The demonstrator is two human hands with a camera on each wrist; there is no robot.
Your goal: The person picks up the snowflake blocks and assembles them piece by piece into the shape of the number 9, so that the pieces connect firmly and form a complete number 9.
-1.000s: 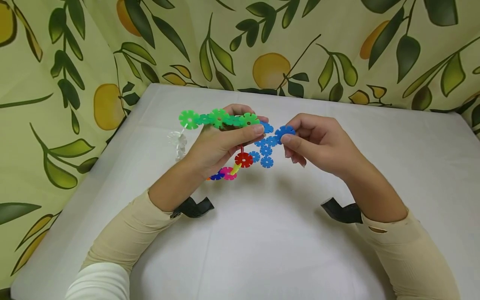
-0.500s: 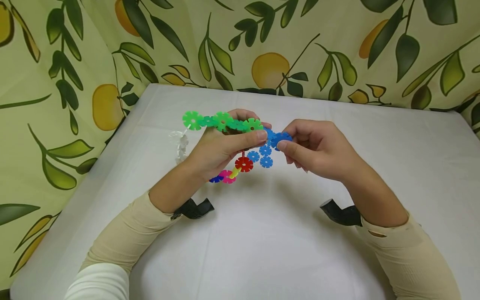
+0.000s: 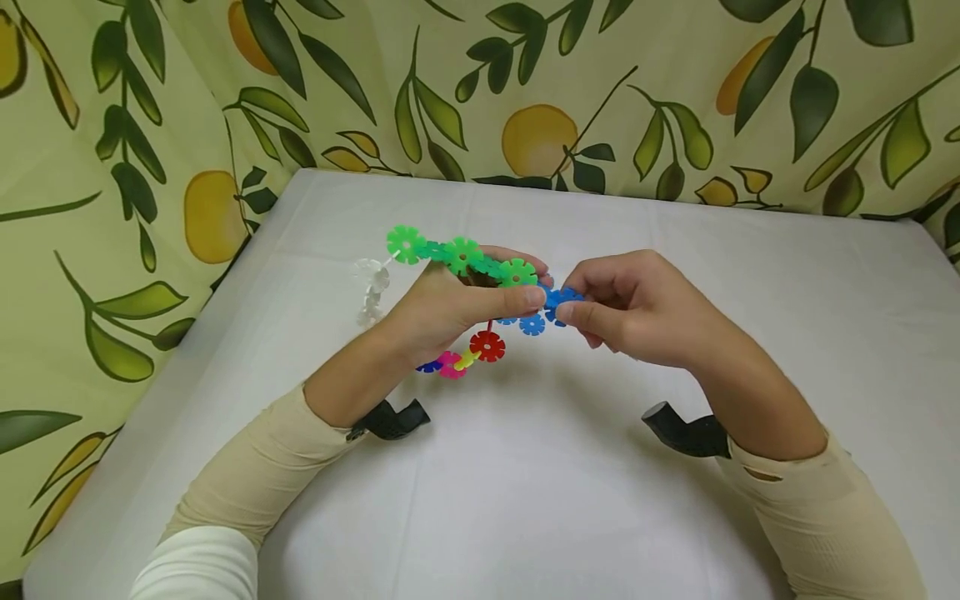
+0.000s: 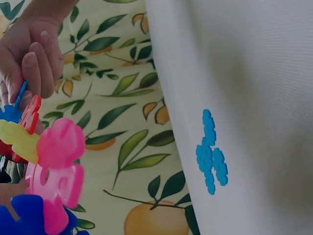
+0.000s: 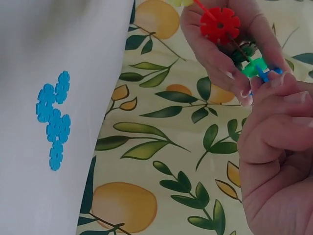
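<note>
In the head view, a linked chain of plastic snowflake discs loops around my left hand [image 3: 442,310]. Green discs [image 3: 462,255] run along its top, white discs [image 3: 371,282] hang at the left, and a red disc [image 3: 487,346] and a pink disc [image 3: 452,365] hang below. My left thumb and fingers grip the chain near its blue end. My right hand [image 3: 645,310] pinches a blue snowflake disc [image 3: 562,305] right at that end, beside the left thumb tip. Fingers hide the joint between the discs.
Several loose light-blue snowflake discs [image 4: 208,152] lie in a cluster on the white tabletop [image 3: 480,500], beyond and below the hands. Black bent mounts [image 3: 393,419] sit at both wrists. A leaf-and-fruit patterned curtain [image 3: 420,83] stands behind the table.
My right hand has brought its blue disc left and down, from apart to the chain's blue end. My left hand and the chain have shifted slightly right and down, covering more of the loose discs.
</note>
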